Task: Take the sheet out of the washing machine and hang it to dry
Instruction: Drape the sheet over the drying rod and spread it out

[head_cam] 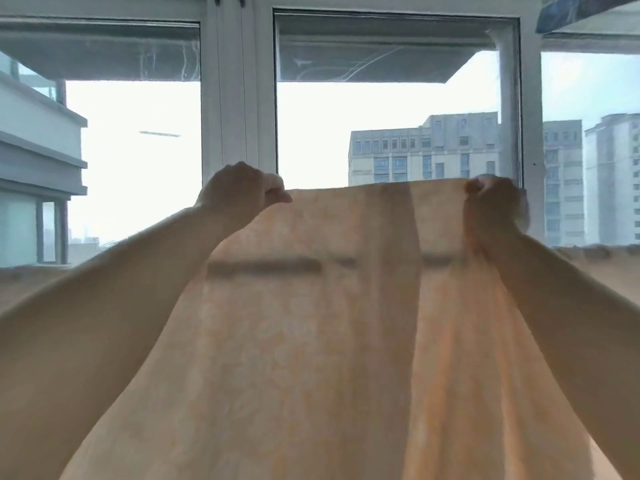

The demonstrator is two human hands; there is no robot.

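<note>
Sheet (311, 341): pale orange, faintly patterned, thin enough for light to pass through. Its top edge is stretched level between the two hands and raised before the window frame (239, 98), probably to spread it flat for hanging; the rest falls below and toward the viewer.

Left hand (242, 192): fingers curled tight, pinching the sheet's upper left corner.

Right hand (491, 199): fingers bunched around the upper right corner, cloth gathered beneath them.

No drying rail is identifiable.

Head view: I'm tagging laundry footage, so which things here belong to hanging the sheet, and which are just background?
Job:
sheet, held up by its top edge
left hand, gripping it
right hand, gripping it

Background:
window frame
buildings outside
blue cloth, top right
</note>
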